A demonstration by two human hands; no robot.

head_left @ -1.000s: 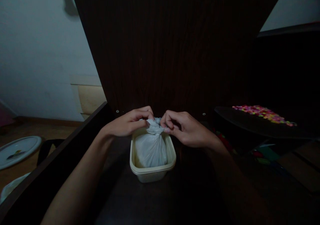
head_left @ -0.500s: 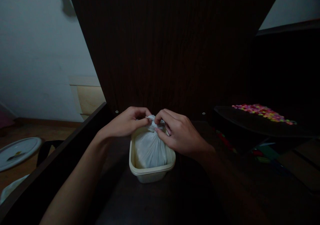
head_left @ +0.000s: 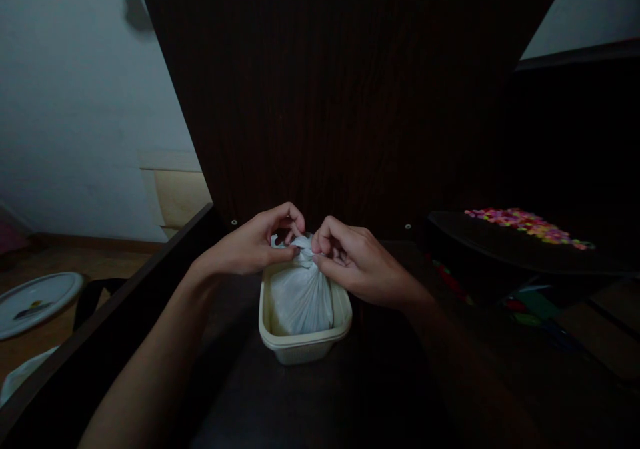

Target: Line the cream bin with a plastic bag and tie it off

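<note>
My left hand (head_left: 257, 241) and right hand (head_left: 363, 262) pinch a plastic bag (head_left: 303, 300) inside a tub (head_left: 304, 354), dark panel (head_left: 325, 102) behind, beadlike cluster (head_left: 530, 225) rightward.

From where I stand, the container (head_left: 306, 338) sits on the tabletop (head_left: 280, 402) with the bag (head_left: 303, 299) inside it, the left hand (head_left: 255, 242) at the left of the bag's gathered neck and the right hand (head_left: 357, 259) at its right. Behind them rises the tall panel (head_left: 340, 102), while a side board (head_left: 125, 316) runs along the left, and past that lie the floor (head_left: 120, 256), a lid or plate (head_left: 57, 292) with something small on it, and the wall (head_left: 90, 102) behind. Over on the right, well apart from the container, small beads (head_left: 530, 226) lie along a ledge (head_left: 500, 252).
</note>
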